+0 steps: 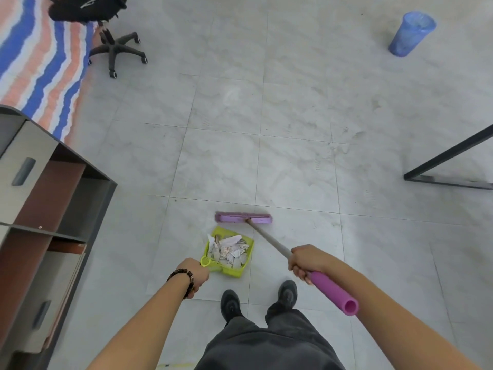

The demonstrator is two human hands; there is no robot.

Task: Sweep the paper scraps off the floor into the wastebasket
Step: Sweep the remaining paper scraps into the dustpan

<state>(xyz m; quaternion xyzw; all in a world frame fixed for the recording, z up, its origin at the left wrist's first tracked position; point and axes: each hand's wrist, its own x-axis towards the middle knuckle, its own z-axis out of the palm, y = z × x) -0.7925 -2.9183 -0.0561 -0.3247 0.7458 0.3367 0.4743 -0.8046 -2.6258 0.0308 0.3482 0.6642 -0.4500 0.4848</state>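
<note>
Head view: left hand (197, 276) grips dustpan (232, 272) holding paper scraps (229, 250); right hand (306, 261) grips broom (244, 218); wastebasket (410, 33) well apart.

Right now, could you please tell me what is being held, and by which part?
The left grip holds the green dustpan by its handle; the right grip holds the broom by its pole, where the grey meets the purple sleeve.

Beaded bracelet (183, 278), grey trousers (266, 343), black shoes (231, 303)
</note>
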